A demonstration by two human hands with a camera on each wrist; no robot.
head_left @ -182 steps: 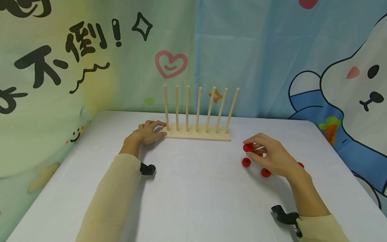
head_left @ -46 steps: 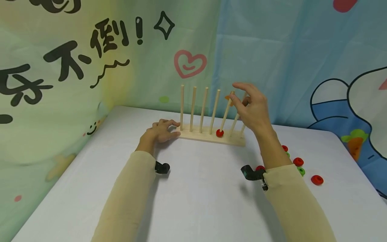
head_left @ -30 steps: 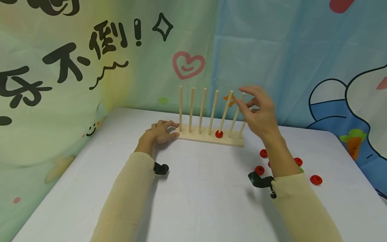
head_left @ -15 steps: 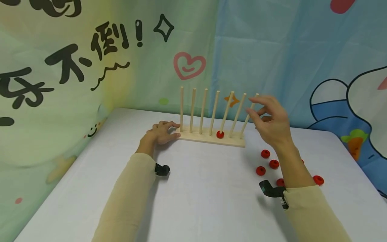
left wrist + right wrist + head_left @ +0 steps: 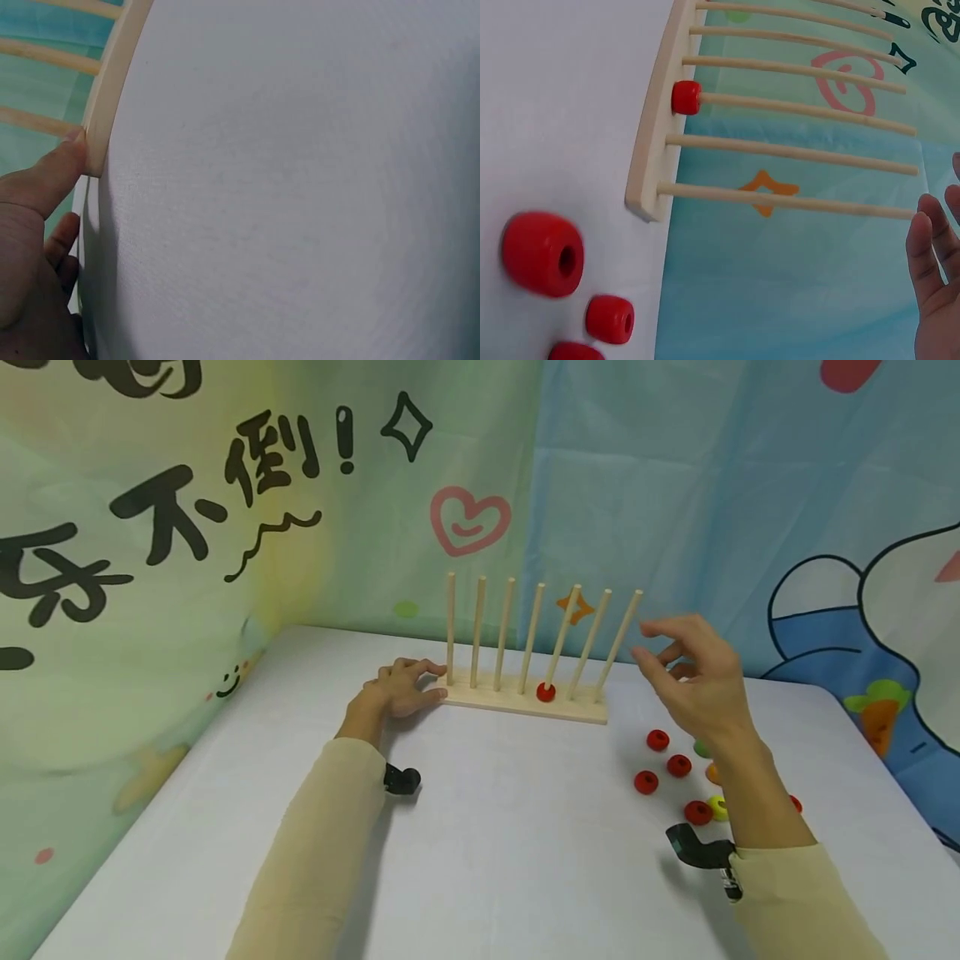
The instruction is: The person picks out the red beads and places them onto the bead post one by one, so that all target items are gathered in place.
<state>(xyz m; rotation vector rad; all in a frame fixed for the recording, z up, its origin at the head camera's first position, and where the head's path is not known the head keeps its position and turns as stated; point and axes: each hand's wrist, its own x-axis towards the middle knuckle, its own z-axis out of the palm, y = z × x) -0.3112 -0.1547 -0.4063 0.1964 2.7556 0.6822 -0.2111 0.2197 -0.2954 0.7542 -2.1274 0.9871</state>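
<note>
A wooden peg rack (image 5: 517,697) stands toward the back of the table, its upright pegs in a row along a flat base. One red bead (image 5: 546,692) sits at the foot of a peg right of the middle. My left hand (image 5: 401,687) grips the rack's left end, thumb at the front; in the left wrist view the thumb (image 5: 56,171) presses the base beside the end peg. My right hand (image 5: 701,681) hovers in the air right of the last peg, thumb and fingers apart, nothing between them. Below it lie several red beads (image 5: 678,766).
A yellow bead (image 5: 718,807), an orange bead (image 5: 713,772) and a green bead (image 5: 702,748) lie partly hidden by the right wrist. A printed cloth backdrop (image 5: 637,510) hangs behind the white table (image 5: 510,843).
A red bead that my right hand held earlier now appears to be on the peg. Since then the right hand has moved right, away from the rack. The left hand stays at the base.
</note>
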